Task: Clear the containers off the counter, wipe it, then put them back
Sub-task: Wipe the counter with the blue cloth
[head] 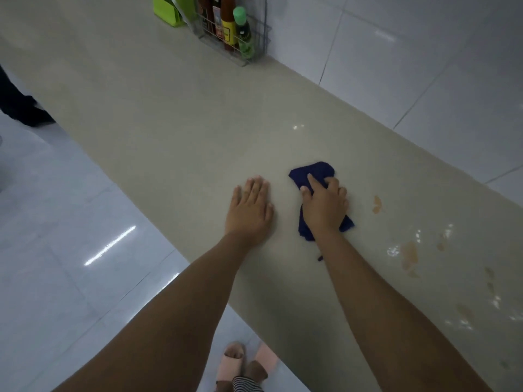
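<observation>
A dark blue cloth [314, 172] lies bunched on the beige counter [175, 123]. My right hand [325, 205] grips the cloth from above, fingers curled into it, index finger stretched over it. My left hand [250, 210] rests flat on the counter just left of the cloth, fingers straight. Brownish stains and wet patches [409, 256] mark the counter to the right of the cloth. Far back, a wire rack [254, 56] stands against the wall with several bottles, one with a green cap [243, 31].
A lime-green container [167, 11] stands left of the rack. A white tiled wall [410, 66] borders the counter's far side. The counter's near edge runs diagonally, with glossy floor tiles [70, 236] below it. Another person's dark trouser leg [17, 103] shows at the left.
</observation>
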Demonstrator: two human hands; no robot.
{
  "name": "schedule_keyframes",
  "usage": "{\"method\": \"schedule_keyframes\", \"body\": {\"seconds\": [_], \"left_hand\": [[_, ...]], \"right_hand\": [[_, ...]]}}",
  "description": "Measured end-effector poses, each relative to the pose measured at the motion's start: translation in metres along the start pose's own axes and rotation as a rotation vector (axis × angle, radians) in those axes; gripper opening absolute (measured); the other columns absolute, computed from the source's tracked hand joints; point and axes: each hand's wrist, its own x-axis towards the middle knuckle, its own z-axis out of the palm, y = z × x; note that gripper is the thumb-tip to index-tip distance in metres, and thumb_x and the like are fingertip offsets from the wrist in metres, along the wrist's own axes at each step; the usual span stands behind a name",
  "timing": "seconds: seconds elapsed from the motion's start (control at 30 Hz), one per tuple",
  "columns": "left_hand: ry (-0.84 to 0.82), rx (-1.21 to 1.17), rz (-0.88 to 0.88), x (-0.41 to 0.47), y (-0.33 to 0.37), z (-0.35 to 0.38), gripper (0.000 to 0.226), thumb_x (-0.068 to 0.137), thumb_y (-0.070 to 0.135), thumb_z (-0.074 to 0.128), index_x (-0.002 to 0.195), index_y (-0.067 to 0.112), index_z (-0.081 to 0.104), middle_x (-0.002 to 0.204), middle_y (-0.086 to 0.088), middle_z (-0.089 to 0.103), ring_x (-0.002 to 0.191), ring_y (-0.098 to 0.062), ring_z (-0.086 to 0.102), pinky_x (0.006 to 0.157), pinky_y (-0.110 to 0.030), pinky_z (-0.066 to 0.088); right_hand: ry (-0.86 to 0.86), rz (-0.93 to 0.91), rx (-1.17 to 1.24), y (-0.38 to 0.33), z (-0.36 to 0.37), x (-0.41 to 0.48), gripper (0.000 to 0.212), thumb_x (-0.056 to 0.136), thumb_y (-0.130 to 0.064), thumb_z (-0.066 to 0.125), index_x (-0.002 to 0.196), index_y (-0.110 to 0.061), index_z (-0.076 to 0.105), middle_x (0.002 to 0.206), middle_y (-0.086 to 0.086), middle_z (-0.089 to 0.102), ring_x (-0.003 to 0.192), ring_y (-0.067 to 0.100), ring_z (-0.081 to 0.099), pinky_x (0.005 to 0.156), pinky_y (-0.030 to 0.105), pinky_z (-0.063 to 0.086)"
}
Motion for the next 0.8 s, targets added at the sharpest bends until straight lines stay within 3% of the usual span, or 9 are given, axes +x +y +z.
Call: {"method": "schedule_keyframes", "body": {"seconds": [0.1, 0.3, 0.57, 0.7, 0.8], "left_hand": [[0.008, -0.006, -0.004, 0.000, 0.001, 0.000, 0.058, 0.099, 0.036, 0.019, 0.152, 0.017, 0.005, 0.161, 0.000, 0.000, 0.148, -0.014, -0.007, 0.120, -0.037, -0.007], [0.017, -0.011, -0.016, 0.001, 0.002, 0.000, 0.059, 0.099, 0.039, 0.019, 0.152, 0.018, 0.006, 0.161, 0.000, 0.000, 0.148, -0.013, -0.007, 0.120, -0.036, -0.007], [0.013, 0.013, 0.006, 0.001, 0.001, 0.002, 0.060, 0.097, 0.041, 0.015, 0.151, 0.016, 0.007, 0.161, -0.002, 0.002, 0.148, -0.014, -0.005, 0.121, -0.039, -0.004], [0.012, 0.082, 0.012, 0.002, 0.002, 0.004, 0.076, 0.084, 0.046, -0.004, 0.151, 0.014, 0.010, 0.161, -0.004, 0.005, 0.149, -0.018, -0.001, 0.119, -0.041, -0.005], [-0.010, 0.134, 0.081, 0.008, 0.002, 0.003, 0.079, 0.080, 0.045, -0.009, 0.151, 0.013, 0.007, 0.161, -0.005, 0.003, 0.149, -0.020, -0.004, 0.114, -0.043, -0.016]], "right_hand": [[0.036, 0.101, 0.021, 0.021, -0.009, 0.013, 0.042, 0.096, -0.040, 0.045, 0.137, -0.030, 0.049, 0.142, 0.008, 0.040, 0.123, 0.029, 0.039, 0.100, 0.042, 0.034], [0.114, 0.225, -0.013, 0.034, -0.006, -0.046, 0.043, 0.095, -0.039, 0.049, 0.137, -0.030, 0.049, 0.141, 0.009, 0.043, 0.121, 0.030, 0.041, 0.095, 0.044, 0.037], [0.049, 0.052, -0.039, 0.021, -0.009, -0.012, 0.043, 0.096, -0.040, 0.045, 0.137, -0.030, 0.048, 0.141, 0.006, 0.043, 0.118, 0.027, 0.043, 0.095, 0.040, 0.037], [0.092, 0.220, -0.038, 0.053, -0.024, 0.010, 0.043, 0.097, -0.041, 0.044, 0.138, -0.029, 0.048, 0.142, 0.010, 0.041, 0.122, 0.030, 0.041, 0.101, 0.042, 0.034], [0.155, 0.425, -0.025, 0.069, -0.027, -0.007, 0.044, 0.097, -0.040, 0.044, 0.139, -0.027, 0.047, 0.141, 0.013, 0.041, 0.120, 0.033, 0.041, 0.098, 0.044, 0.037]]}}
